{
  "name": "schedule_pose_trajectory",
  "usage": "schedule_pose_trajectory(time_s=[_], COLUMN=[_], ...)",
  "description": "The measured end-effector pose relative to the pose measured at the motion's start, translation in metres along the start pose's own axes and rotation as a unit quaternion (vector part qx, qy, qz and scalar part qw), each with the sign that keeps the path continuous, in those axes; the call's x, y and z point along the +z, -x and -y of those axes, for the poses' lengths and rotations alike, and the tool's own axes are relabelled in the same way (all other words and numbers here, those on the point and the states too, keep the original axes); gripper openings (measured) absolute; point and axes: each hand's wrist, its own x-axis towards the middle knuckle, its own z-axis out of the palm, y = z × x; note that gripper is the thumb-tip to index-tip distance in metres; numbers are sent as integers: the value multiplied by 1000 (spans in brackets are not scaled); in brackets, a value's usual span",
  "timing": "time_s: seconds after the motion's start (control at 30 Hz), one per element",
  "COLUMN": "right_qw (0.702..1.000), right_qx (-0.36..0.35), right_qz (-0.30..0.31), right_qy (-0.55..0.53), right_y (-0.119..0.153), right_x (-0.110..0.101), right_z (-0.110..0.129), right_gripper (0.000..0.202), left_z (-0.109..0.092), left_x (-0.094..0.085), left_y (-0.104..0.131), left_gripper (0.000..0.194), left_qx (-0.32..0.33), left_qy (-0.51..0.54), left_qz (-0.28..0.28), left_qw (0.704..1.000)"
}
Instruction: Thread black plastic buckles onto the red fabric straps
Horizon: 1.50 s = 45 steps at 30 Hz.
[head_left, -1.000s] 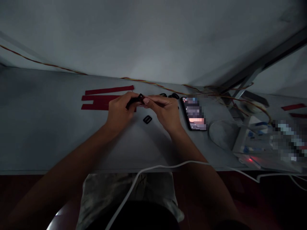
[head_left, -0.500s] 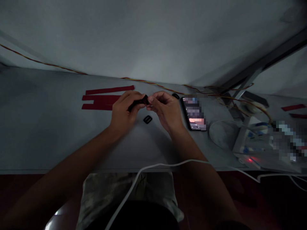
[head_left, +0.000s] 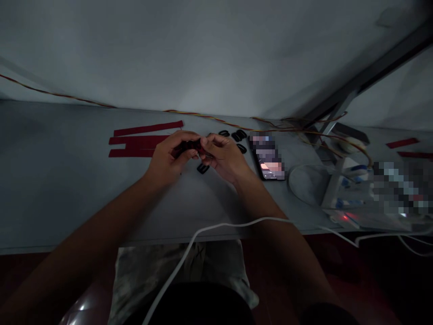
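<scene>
My left hand (head_left: pixel 169 155) is closed around a dark piece that looks like a black buckle (head_left: pixel 189 145), mostly hidden by the fingers. Against it, my right hand (head_left: pixel 221 155) pinches a dark red strap end (head_left: pixel 200 146) between thumb and fingers. The two hands almost touch above the table. Just below them lies a loose black slide buckle (head_left: pixel 203 169). Several more black slide buckles (head_left: pixel 239 135) sit beyond my right hand. Flat red strips (head_left: pixel 135 146) of webbing lie to the left, partly behind my left hand.
Right of the buckles lies a phone (head_left: pixel 267 158) with a lit screen. A white device (head_left: pixel 345 189) with cables stands farther right. Twisted wires (head_left: pixel 209 118) run along the wall. A white cable (head_left: pixel 237 224) crosses in front, over my right forearm.
The view has shifted slightly, moving the table things leftward. My right hand has moved a little lower and left, uncovering more buckles behind it. More red shows between the fingers.
</scene>
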Motion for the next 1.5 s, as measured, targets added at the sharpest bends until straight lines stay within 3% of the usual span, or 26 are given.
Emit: schedule_pose_trajectory(time_s=[0.13,0.3,0.57,0.83,1.07,1.3,1.5], right_qw=[999,996,999,997,997,1000,996], right_qx=[0,41,-47,-38,-24,-11,-30], right_qz=[-31,-25,-27,-37,-29,-14,-62], right_qy=[-32,-78,-5,-61,-60,-13,-60], right_y=[-6,-9,-12,-11,-10,-7,-8], right_x=[4,7,-2,-5,-2,-1,7], right_z=[-11,-16,-15,-8,-8,-10,-11], right_gripper=[56,61,42,38,35,36,31], left_z=[5,8,11,2,11,7,5], left_x=[-2,-1,0,-3,-7,-5,-1], left_y=[0,1,0,-4,-5,-3,-3], left_gripper=[21,20,12,25,11,8,4], left_qx=[14,25,105,54,97,152,134], left_qy=[-43,-81,-228,-163,-219,-263,-321], left_qz=[-20,-42,-115,-43,-47,-77,-91], left_qw=[999,996,961,984,970,949,933])
